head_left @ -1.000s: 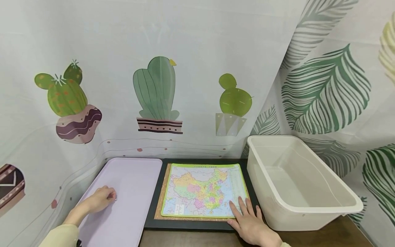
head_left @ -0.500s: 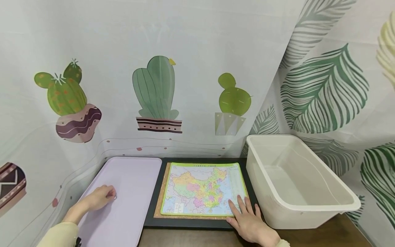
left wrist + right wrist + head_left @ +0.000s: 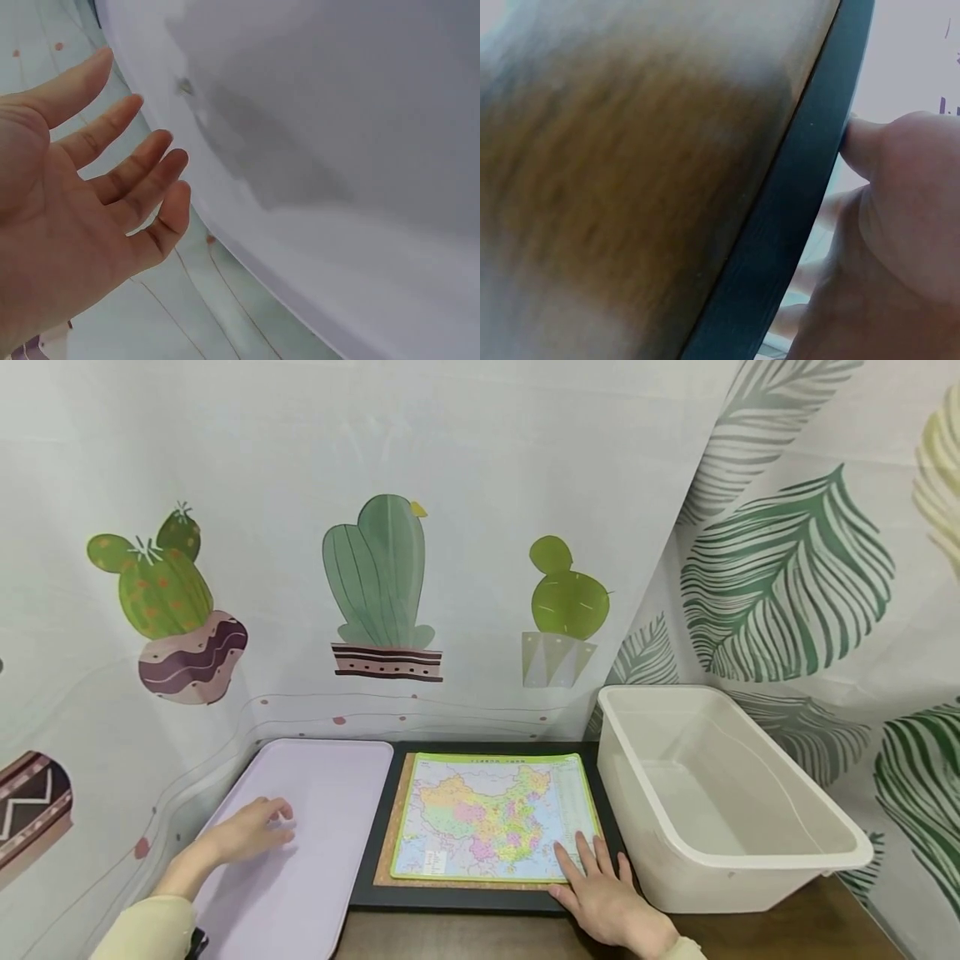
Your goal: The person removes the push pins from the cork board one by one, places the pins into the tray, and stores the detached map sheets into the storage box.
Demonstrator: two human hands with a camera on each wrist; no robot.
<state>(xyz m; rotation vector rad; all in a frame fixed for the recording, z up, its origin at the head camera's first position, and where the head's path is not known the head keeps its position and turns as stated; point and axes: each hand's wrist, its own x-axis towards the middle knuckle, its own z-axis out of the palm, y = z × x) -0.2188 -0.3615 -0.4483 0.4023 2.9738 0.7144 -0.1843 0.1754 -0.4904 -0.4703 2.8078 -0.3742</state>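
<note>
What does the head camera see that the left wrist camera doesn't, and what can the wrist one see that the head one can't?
Only the head view shows the colorful map, the white bin, the right hand with its fingers over the map's corner, and the green cactus pictures.

Only the left wrist view shows the open palm of the left hand and a small blurry speck on the lilac tray, too unclear to name.

Both show the left hand, the tray and the patterned cloth.
</note>
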